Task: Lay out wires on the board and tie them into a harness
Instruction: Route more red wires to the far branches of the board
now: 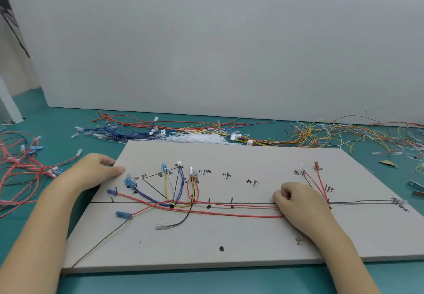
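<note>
Teal counter point(229, 282) with a white wall behind carries the grey board point(229, 243) at the lower centre of the frame.
On the board, red wires point(229, 212) run along a drawn black line; the right hand point(302, 204) is curled and grips them at centre right. The left hand point(96, 170) holds the board's left edge, thumb on top. Loose wire bundles point(206, 133) lie on the counter beyond the board.
</note>
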Demonstrator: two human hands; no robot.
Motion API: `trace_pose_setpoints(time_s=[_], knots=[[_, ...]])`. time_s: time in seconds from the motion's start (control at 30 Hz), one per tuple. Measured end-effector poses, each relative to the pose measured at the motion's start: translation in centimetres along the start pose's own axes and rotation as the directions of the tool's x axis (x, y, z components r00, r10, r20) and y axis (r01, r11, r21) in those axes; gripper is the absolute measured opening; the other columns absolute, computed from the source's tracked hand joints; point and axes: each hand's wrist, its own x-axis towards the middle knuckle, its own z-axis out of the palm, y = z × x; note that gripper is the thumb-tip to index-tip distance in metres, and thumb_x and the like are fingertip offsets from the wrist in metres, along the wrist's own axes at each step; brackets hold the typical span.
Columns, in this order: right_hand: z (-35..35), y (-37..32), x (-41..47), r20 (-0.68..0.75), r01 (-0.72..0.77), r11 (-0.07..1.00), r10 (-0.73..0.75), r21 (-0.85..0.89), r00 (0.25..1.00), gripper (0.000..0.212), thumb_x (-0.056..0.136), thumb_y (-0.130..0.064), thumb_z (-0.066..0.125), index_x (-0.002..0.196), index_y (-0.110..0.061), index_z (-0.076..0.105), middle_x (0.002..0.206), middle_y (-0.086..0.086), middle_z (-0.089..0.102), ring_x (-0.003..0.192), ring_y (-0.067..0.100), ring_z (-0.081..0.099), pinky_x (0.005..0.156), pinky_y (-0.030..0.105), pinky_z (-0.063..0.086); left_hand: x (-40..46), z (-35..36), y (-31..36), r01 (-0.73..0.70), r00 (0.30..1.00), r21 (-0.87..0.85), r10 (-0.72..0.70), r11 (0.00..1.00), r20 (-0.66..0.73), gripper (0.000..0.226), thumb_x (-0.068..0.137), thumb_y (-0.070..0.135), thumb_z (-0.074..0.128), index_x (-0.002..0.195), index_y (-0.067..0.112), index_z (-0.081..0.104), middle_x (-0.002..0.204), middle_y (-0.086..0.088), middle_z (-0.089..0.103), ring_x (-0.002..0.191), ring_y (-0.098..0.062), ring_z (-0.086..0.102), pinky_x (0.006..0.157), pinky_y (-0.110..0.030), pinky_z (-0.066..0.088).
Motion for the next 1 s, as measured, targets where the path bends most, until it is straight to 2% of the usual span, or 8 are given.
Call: trace_pose_setpoints(time_s=[0.27,0.4,0.63,0.77,0.83,0.9,0.97,1.0], knots=[[0.0,0.6,0.1,-0.012,0.021,0.994,-0.019,0.105,1.000,0.035,0.084,-0.024,0.053,0.059,-0.016,0.031,0.057,0.002,0.037,0.058,0.019,0.035,0.053,0.034,0.027,-0.1,-0.8,1.7,0.016,0.997,0.358,-0.044,0.934,0.070,0.053,0.077,0.053,0.072,0.116,0.018,0.064,0.117,-0.004,0.061,0.092,-0.020,0.053,0.076,-0.026,0.037],[0.1,0.6,0.1,-0.017,0.019,0.993,-0.017,0.113,1.000,0.036,0.083,-0.023,0.055,0.057,-0.016,0.032,0.055,0.001,0.036,0.057,0.018,0.034,0.052,0.033,0.027,-0.2,-0.9,1.8,0.007,0.995,0.342,-0.041,0.940,0.092,0.052,0.077,0.050,0.075,0.110,0.010,0.068,0.098,-0.003,0.058,0.085,-0.022,0.053,0.065,-0.028,0.036],[-0.3,2.2,0.5,-0.049,-0.023,0.987,0.031,0.157,0.998,0.039,0.081,-0.019,0.059,0.053,-0.016,0.032,0.052,0.001,0.036,0.056,0.019,0.036,0.052,0.033,0.030,-1.8,0.1,2.4,0.018,0.991,0.264,-0.052,0.964,0.123,0.050,0.074,0.046,0.079,0.101,0.006,0.065,0.087,-0.008,0.057,0.073,-0.024,0.050,0.067,-0.029,0.040],[-0.2,2.5,0.6,-0.056,-0.022,0.988,0.030,0.150,0.998,0.038,0.081,-0.019,0.058,0.053,-0.016,0.033,0.052,0.000,0.037,0.056,0.019,0.038,0.052,0.033,0.031,-2.5,0.8,2.4,0.001,0.996,0.274,-0.025,0.962,0.081,0.047,0.077,0.046,0.077,0.098,0.006,0.063,0.096,-0.009,0.057,0.082,-0.024,0.049,0.074,-0.030,0.037],[-0.2,2.7,0.5,-0.061,-0.032,0.989,0.041,0.143,0.997,0.037,0.082,-0.020,0.057,0.054,-0.015,0.035,0.052,0.001,0.039,0.056,0.020,0.040,0.052,0.032,0.031,-3.2,0.9,2.2,0.007,0.997,0.232,-0.024,0.973,0.072,0.059,0.078,0.045,0.076,0.119,0.007,0.061,0.114,-0.012,0.060,0.098,-0.025,0.055,0.083,-0.033,0.041],[-0.1,2.8,0.5,-0.060,-0.037,0.988,0.046,0.150,0.997,0.037,0.082,-0.021,0.058,0.054,-0.015,0.035,0.053,0.001,0.040,0.057,0.020,0.040,0.052,0.032,0.032,-4.2,0.8,2.0,-0.033,0.994,0.206,0.054,0.978,-0.096,0.058,0.078,0.041,0.076,0.125,0.013,0.057,0.124,-0.012,0.056,0.109,-0.028,0.056,0.090,-0.038,0.043],[-0.1,2.6,0.6,-0.059,-0.039,0.985,0.050,0.169,0.997,0.038,0.082,-0.022,0.059,0.052,-0.015,0.035,0.052,0.000,0.040,0.056,0.019,0.041,0.053,0.032,0.033,-5.5,0.5,2.0,-0.225,0.899,0.139,0.261,0.964,-0.352,0.019,0.077,0.030,0.077,0.093,0.023,0.069,0.101,-0.004,0.064,0.091,-0.020,0.062,0.078,-0.032,0.045],[-0.1,2.4,0.6,-0.060,-0.043,0.982,0.055,0.182,0.997,0.039,0.081,-0.023,0.060,0.052,-0.015,0.035,0.052,0.000,0.039,0.056,0.019,0.040,0.053,0.032,0.033,-6.3,0.2,2.2,-0.340,0.862,0.083,0.345,0.937,-0.371,0.008,0.076,0.026,0.078,0.077,0.028,0.070,0.086,0.004,0.068,0.079,-0.011,0.064,0.070,-0.024,0.046]])
